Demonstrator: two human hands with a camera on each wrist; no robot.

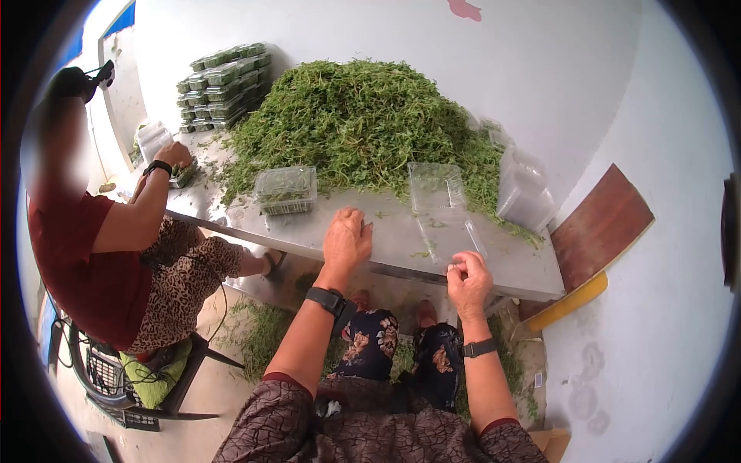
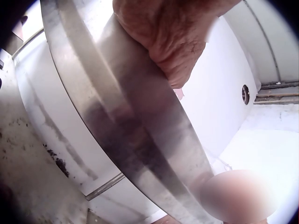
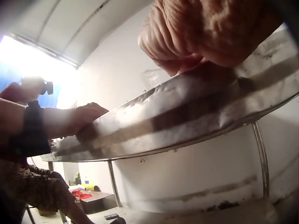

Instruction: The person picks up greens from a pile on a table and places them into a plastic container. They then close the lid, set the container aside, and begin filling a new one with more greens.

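Note:
My left hand [image 1: 347, 238] is over the table's front edge with its fingers loosely bent, and I see nothing in it. To the right, my right hand [image 1: 468, 282] has its fingers curled and thumb drawn in, close to the near side of an open clear plastic clamshell box [image 1: 437, 185]. I cannot tell whether its fingertips pinch anything. A few green bits lie in and around that box. Beyond my left hand sits a closed clamshell box [image 1: 285, 190] filled with greens. A large heap of leafy greens [image 1: 355, 116] covers the table behind. The wrist views hide both hands' fingertips.
Stacked clear empty boxes [image 1: 525, 189] stand at the table's right end. Filled boxes [image 1: 224, 85] are piled at the back left. Another person [image 1: 100, 247] sits on the left, working at the metal table [image 1: 525, 266]. A reddish board [image 1: 606, 220] leans against the wall.

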